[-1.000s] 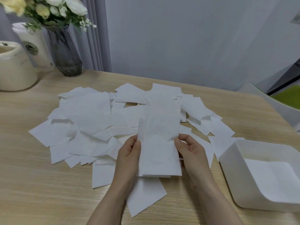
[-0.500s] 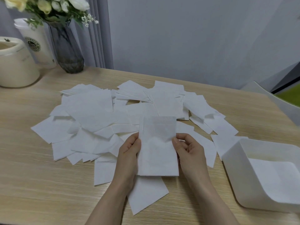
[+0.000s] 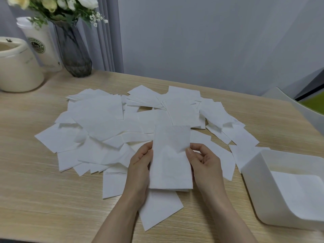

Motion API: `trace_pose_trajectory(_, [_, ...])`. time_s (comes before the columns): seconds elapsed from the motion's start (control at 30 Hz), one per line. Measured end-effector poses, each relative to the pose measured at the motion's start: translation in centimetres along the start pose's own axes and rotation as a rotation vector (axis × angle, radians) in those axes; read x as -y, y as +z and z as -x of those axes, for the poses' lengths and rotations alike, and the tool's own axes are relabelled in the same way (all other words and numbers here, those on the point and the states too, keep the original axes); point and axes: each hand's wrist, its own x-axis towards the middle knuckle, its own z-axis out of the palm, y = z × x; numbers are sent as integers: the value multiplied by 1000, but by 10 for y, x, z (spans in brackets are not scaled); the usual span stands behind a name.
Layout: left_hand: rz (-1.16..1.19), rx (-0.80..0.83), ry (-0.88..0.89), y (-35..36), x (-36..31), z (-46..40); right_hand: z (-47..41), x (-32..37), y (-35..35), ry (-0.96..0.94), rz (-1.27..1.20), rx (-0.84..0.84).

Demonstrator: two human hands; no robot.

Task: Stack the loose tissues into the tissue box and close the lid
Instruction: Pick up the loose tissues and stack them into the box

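White folded tissue (image 3: 171, 155) pinched at side edges by left hand (image 3: 140, 165) and right hand (image 3: 204, 163), above loose tissues (image 3: 98, 123).

White tissues (image 3: 108, 123) scattered flat; open white tissue box (image 3: 259, 186) right, tissue inside.

The scene is lit evenly by soft, diffuse light; no single source is seen. Only faint shadows are cast under the hands and beneath the loose tissues (image 3: 108, 127). The white sheets are rendered nearly without texture, close to overexposed. Mild softness is noted throughout, stronger at the upper left of the frame around the flowers (image 3: 57, 4). Wide-angle bending is seen along the table (image 3: 35, 199) edges toward the frame borders.
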Motion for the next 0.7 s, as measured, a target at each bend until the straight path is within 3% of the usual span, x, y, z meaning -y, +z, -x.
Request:
trace_pose_trajectory(0.5, [-89, 33, 29, 0, 0, 1, 1, -5, 4, -20, -7, -12])
trace_pose_trajectory(0.7, [-93, -71, 102, -2, 0, 1, -11, -11, -15, -93, 150, -112])
